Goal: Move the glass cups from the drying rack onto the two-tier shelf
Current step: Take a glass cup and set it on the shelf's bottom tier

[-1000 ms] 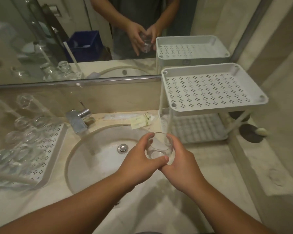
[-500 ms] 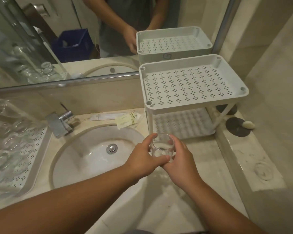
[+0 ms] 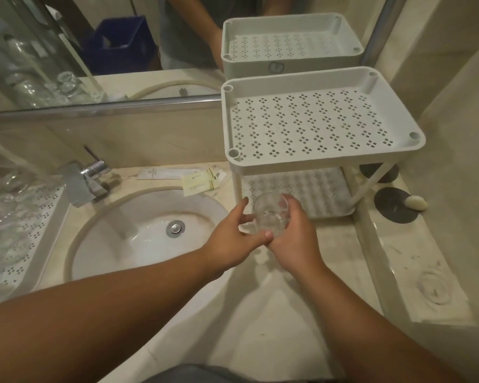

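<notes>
A bathroom with a pale stone surface [image 3: 274, 313] fills the frame, and a wide mirror [image 3: 100, 51] runs along the upper part. A round white sink [image 3: 138, 239] is set into the surface at the centre left, with a chrome tap [image 3: 86, 181] behind it. At the left edge of the frame stands the white drying rack [image 3: 39, 230], and several clear glass cups [image 3: 3, 217] sit on it; they are blurred and I cannot count them.

At the upper right of the frame stands the white two-tier shelf [image 3: 315, 125]. Both perforated tiers carry nothing. Its reflection in the mirror shows a small square logo, too small to read.

In the centre, just in front of the lower tier, both hands hold one glass cup [image 3: 270, 215]. The right hand [image 3: 293, 239] curls its fingers around the cup from the right side. The left hand [image 3: 233, 241] touches the cup from the left, fingers only loosely bent, its thumb near the cup's base.

Behind the sink lie flat paper sachets [image 3: 199, 181] with printing that is not legible. At the right, a small pale oval object [image 3: 415, 202] lies on a dark round disc [image 3: 393, 207].
</notes>
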`<action>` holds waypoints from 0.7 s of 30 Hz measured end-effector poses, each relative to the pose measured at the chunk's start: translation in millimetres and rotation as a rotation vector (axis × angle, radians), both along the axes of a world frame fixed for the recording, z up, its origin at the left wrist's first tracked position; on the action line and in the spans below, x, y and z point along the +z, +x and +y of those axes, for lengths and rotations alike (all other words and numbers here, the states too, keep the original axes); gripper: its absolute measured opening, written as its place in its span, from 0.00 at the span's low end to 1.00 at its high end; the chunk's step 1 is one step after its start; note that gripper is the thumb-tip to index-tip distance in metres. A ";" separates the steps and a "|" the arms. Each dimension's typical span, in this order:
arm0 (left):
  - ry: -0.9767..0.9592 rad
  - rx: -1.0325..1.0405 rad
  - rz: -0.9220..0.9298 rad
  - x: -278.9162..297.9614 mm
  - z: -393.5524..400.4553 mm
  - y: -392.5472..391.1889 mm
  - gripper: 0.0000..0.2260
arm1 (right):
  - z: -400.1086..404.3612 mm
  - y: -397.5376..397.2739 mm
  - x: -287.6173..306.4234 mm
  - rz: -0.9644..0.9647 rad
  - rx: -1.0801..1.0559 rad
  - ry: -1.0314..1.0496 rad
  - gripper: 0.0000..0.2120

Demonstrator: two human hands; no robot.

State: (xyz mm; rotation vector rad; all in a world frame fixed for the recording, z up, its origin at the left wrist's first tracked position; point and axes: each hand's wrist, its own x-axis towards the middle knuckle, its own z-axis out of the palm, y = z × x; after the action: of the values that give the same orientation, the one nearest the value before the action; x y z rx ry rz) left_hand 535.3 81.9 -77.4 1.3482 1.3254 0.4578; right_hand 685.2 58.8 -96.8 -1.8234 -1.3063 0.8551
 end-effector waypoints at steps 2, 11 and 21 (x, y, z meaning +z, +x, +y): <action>0.035 -0.054 0.082 -3.9 -2.4 -1.0 0.39 | 7.0 3.2 -6.5 -0.014 -0.022 0.013 0.42; 0.265 -0.423 0.687 -19.6 2.0 -20.2 0.28 | 46.7 0.3 -30.9 -0.038 -0.120 0.060 0.38; 0.165 -0.862 1.050 -34.8 3.8 -0.4 0.29 | 70.7 -0.9 -54.9 -0.092 -0.071 -0.051 0.39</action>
State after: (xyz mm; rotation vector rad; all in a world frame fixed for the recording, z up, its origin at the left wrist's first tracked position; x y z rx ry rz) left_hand 534.9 85.7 -112.2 2.2541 1.3069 -0.8635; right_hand 684.3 129.5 -151.7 -1.9579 -1.2785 0.7810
